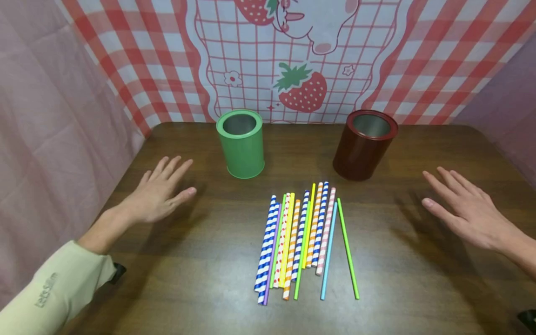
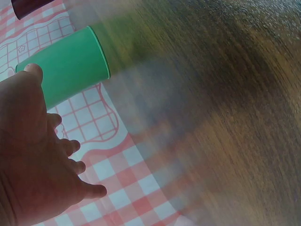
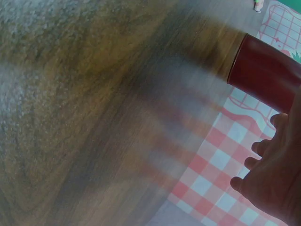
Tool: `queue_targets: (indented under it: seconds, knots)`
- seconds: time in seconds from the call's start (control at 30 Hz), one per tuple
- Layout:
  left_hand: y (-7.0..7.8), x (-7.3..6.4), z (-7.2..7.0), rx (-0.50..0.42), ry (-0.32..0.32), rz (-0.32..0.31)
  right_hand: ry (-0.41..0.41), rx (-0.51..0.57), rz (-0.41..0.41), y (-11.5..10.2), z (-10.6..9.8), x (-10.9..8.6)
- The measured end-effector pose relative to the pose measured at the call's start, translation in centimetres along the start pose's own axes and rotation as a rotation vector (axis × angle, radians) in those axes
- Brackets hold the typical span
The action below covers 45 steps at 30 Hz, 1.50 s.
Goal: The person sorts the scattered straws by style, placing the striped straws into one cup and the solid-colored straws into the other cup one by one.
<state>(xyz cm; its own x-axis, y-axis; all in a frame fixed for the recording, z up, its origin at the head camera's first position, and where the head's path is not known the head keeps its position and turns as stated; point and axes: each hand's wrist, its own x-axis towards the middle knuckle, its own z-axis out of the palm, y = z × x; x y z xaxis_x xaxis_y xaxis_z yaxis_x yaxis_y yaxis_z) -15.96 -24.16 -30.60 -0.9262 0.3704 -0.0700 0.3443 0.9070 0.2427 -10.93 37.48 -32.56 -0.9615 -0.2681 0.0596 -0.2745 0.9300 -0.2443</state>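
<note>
A row of paper and plastic straws (image 1: 299, 237) lies on the brown table, roughly side by side, some striped, one dotted, others plain. Behind them stand a green can (image 1: 246, 153) on the left and a dark red can (image 1: 361, 153) on the right, both with open tops. My left hand (image 1: 157, 193) hovers over the table at the left with fingers spread, holding nothing. On the right side, my right hand (image 1: 465, 209) is likewise held above the table, its fingers straight and nothing in them. Each wrist view shows the nearer can beyond the fingers.
The wooden table (image 1: 188, 279) ends at a red and white checked cloth (image 1: 163, 60) with strawberry prints hanging behind it. Pink fabric (image 1: 54, 116) hangs along the left side. One green straw (image 1: 348, 249) lies slightly apart at the row's right end.
</note>
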Motion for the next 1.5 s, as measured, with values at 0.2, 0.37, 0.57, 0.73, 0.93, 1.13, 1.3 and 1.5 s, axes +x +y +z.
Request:
queue_targets:
  seconds: [0.2,0.37,0.57,0.73,0.93,1.13,1.3,1.5]
  knots:
    - [0.0,0.0,-0.1,-0.002,0.002,0.006,0.007,0.003,-0.004,0.1,0.0,-0.1]
    - [0.0,0.1,0.0,-0.002,0.002,0.01,0.007,0.009,-0.005,0.0,0.0,-0.1]
    - [0.0,0.2,0.1,0.002,-0.008,0.011,0.008,0.031,-0.005,-0.5,-0.1,-0.3]
    - [0.2,0.4,0.0,-0.009,0.009,0.011,0.03,0.115,-0.017,-1.4,-0.4,-0.3]
    - [0.2,0.6,-0.1,-0.015,0.029,0.009,0.061,0.17,-0.034,-2.8,-0.6,0.2]
    - [0.3,0.8,-0.2,-0.021,0.04,0.009,0.076,0.182,-0.026,-3.7,-0.7,0.4]
    - [0.6,1.1,-0.2,-0.034,0.087,0.024,0.067,0.202,0.004,-4.6,-0.9,0.5]
    - [1.0,2.1,-0.2,-0.075,0.195,0.069,0.066,0.25,0.008,-5.7,-1.0,0.9]
